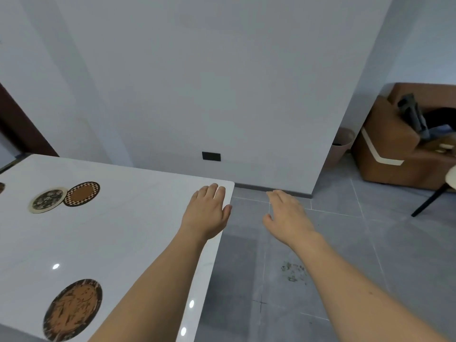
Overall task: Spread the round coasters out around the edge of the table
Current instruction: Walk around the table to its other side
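Observation:
The white glossy table (138, 218) fills the lower left. On it lie a checker-rimmed brown coaster (82, 194) and, touching its left side, a dark floral coaster with a cream rim (47, 200). A larger brown coaster with a dark rim (72, 309) lies near the front. The edge of another coaster (1, 187) shows at the far left. My left hand (208, 211) hovers flat over the table's far right corner, holding nothing. My right hand (287, 215) is off the table, over the floor, fingers apart and empty.
Grey tiled floor (345, 255) lies right of the table, with a white wall behind. A brown armchair (394, 144), a pink bin (341, 144) and a black chair leg (429, 201) stand at the right.

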{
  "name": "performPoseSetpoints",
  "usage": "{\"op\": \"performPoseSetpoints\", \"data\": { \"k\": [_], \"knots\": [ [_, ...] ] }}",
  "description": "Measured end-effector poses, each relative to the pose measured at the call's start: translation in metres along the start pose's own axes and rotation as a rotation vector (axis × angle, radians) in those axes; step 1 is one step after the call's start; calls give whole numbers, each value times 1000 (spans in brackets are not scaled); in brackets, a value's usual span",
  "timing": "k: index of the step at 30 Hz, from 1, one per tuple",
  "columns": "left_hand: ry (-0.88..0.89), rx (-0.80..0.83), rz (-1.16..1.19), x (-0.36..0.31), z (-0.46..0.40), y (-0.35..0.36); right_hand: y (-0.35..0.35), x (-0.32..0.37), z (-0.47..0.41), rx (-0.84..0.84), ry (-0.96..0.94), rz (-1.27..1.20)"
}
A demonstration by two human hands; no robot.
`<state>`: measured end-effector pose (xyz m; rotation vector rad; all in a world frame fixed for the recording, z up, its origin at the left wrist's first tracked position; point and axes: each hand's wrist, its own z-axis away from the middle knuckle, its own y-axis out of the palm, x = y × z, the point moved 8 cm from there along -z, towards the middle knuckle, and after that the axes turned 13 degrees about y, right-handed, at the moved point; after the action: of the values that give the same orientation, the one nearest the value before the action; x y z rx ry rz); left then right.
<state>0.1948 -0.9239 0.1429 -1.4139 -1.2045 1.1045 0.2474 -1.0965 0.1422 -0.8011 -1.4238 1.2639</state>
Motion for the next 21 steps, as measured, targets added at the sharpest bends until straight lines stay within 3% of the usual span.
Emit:
{"op": "performPoseSetpoints", "data": {
  "k": [21],
  "knots": [
    [-31,45,91,56,-265,60,-26,-66,-266,11,36,7]
  ]
}}
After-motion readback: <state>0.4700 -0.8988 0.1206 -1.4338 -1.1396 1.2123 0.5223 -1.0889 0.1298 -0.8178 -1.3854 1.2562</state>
